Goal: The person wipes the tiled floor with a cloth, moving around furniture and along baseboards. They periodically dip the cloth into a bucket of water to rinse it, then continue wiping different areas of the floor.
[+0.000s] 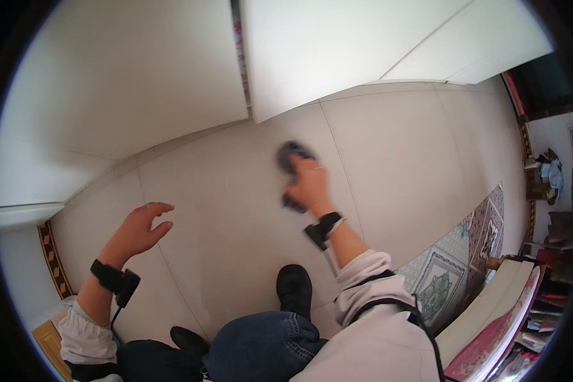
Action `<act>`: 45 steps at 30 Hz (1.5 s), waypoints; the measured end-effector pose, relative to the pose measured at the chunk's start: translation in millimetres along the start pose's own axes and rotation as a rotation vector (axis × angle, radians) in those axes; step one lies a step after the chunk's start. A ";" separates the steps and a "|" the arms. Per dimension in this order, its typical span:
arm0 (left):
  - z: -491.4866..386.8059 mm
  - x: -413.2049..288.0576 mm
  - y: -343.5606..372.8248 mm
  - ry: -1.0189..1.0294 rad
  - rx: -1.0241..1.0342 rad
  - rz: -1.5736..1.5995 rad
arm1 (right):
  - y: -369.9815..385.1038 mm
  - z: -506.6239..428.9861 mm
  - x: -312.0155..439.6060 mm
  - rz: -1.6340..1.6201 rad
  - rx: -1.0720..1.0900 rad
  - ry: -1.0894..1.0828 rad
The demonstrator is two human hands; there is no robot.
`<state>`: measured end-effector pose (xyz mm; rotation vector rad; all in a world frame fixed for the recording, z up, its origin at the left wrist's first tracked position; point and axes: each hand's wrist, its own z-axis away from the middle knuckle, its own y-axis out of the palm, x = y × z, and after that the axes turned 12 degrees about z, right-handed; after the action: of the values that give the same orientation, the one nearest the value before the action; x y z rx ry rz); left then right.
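Observation:
My right hand (pixel 310 181) is closed around a dark grey hand-held tool (pixel 291 157). The tool has a rounded end toward the white cabinet and a dark lower end below my fingers. Motion blurs it, and my hand covers its middle, so its exact kind cannot be told. Beneath it is the tiled floor; whether the two touch is unclear. My left hand (pixel 141 227) hovers over the floor at the left, holding nothing, thumb and fingers apart. White cabinet fronts (pixel 138 67) stand before me, with a narrow gap between two panels showing red-patterned material (pixel 240 47).
Pale floor tiles (pixel 396 143) run along the cabinet's foot. My black shoes (pixel 294 289) are below my hands. To the right lie patterned mats (pixel 439 281) beside a cream-sided piece of furniture (pixel 487 301) with a pink cover. Cluttered items (pixel 549 174) stand by the far-right wall.

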<state>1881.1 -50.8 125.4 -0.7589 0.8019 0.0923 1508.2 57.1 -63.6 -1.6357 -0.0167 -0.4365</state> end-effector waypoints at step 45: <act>-97.0 -17.4 85.8 0.354 -0.157 -0.189 | 59.6 -22.8 128.8 0.060 0.096 -0.724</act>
<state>1779.1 -46.9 43.8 -1.0127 1.0617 -0.1545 1637.1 -3.7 -82.2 -1.6161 -0.5199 0.2163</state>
